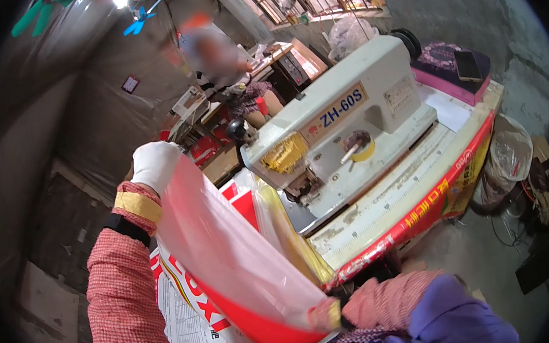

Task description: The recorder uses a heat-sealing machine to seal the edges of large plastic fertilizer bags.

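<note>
My left hand (154,164), in a white glove with a yellow band at the wrist, grips the upper left corner of a large plastic sack (229,239). The sack is pale and translucent along its raised side, red lower down, and slopes towards my lap. My right forearm (387,302) comes in from the right. Its wrist reaches the sack's lower right edge, where the sack hides the hand and its fingers. More printed white and red sacks (187,314) lie underneath. Beside the raised sack, a yellowish clear plastic liner (289,225) hangs by the sewing machine.
The pale sewing machine (337,125) stands on a worn bench (375,210) with a red wrapped edge. A phone (468,65) lies on a purple and pink box (452,86) behind it. Another person (216,55) sits farther back. A bag-lined bin (507,159) stands at right.
</note>
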Available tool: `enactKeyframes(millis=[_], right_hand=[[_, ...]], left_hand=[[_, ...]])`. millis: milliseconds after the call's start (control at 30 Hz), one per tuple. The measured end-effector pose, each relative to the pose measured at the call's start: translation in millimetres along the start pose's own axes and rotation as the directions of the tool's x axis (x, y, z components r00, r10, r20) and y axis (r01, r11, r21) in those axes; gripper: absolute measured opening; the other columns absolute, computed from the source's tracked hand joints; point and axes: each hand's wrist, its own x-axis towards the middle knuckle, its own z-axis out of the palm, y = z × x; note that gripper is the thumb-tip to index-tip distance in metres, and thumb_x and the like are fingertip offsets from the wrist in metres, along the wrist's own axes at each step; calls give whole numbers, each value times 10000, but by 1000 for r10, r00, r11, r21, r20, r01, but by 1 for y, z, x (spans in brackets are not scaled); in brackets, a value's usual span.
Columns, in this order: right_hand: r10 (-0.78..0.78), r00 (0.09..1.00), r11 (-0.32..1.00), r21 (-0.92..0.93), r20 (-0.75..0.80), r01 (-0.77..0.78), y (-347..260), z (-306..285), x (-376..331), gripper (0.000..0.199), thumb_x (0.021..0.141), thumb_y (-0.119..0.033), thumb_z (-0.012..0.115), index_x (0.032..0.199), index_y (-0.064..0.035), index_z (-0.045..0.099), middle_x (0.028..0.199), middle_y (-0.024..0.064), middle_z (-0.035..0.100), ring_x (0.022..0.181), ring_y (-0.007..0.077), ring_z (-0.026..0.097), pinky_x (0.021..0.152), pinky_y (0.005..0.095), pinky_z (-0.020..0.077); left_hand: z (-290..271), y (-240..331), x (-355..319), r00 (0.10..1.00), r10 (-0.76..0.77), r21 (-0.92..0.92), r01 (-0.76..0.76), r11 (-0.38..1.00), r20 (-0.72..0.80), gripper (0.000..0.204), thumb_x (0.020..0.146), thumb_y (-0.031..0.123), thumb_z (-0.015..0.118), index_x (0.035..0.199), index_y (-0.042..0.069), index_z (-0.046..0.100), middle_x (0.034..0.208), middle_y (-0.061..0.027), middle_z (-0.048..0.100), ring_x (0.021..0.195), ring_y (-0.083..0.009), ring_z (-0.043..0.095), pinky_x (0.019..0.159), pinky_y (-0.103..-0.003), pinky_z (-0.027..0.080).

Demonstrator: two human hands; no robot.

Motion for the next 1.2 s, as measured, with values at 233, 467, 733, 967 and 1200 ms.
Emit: enactKeyframes(millis=[233, 467, 733, 967, 1200], right_hand=[[498, 186, 657, 509, -847, 556, -31, -45, -52, 300, 800, -143, 658, 1095, -103, 624, 993, 103, 636, 836, 311, 623, 731, 381, 505], [638, 405, 663, 734, -655, 144, 0, -72, -55, 633, 739, -231, 741, 1292, -51, 491, 1001, 127, 624, 880, 263, 608, 772, 376, 497], [234, 116, 916, 259, -965, 308, -31, -64, -65, 577, 818, -81, 645, 1355, -32, 440, 774, 80, 644, 629, 184, 619, 586, 325, 517], [528, 743, 506, 855, -411, 113, -5, -85, -54, 501, 814, -231, 607, 1238, 3, 480, 781, 124, 673, 617, 210, 660, 548, 344, 524], [415, 880, 516, 857, -232, -18, -2, -104, -49, 222, 836, -234, 599, 899, -27, 647, 780, 122, 671, 656, 246, 656, 596, 342, 521]], left_hand=[[-10, 4, -5, 998, 56, -102, -60, 993, -40, 241, 760, 271, 571, 802, 85, 718, 830, -166, 675, 834, -352, 659, 735, -429, 521], [-20, 21, -6, 998, 37, -80, -33, 996, 44, 275, 809, 292, 535, 887, 100, 716, 906, -136, 687, 886, -335, 656, 768, -411, 519], [0, 17, -1, 999, 32, -96, -33, 995, -11, 274, 845, 282, 522, 801, 63, 681, 793, -142, 669, 779, -338, 654, 689, -425, 511], [-6, 29, 6, 986, -39, -46, 47, 998, 164, 255, 903, 174, 451, 1022, 53, 642, 877, -145, 695, 836, -333, 678, 704, -432, 531], [-15, 22, 3, 967, -143, -142, 175, 974, 212, 456, 885, 191, 470, 1308, 21, 471, 843, -153, 694, 819, -330, 680, 682, -440, 521]])
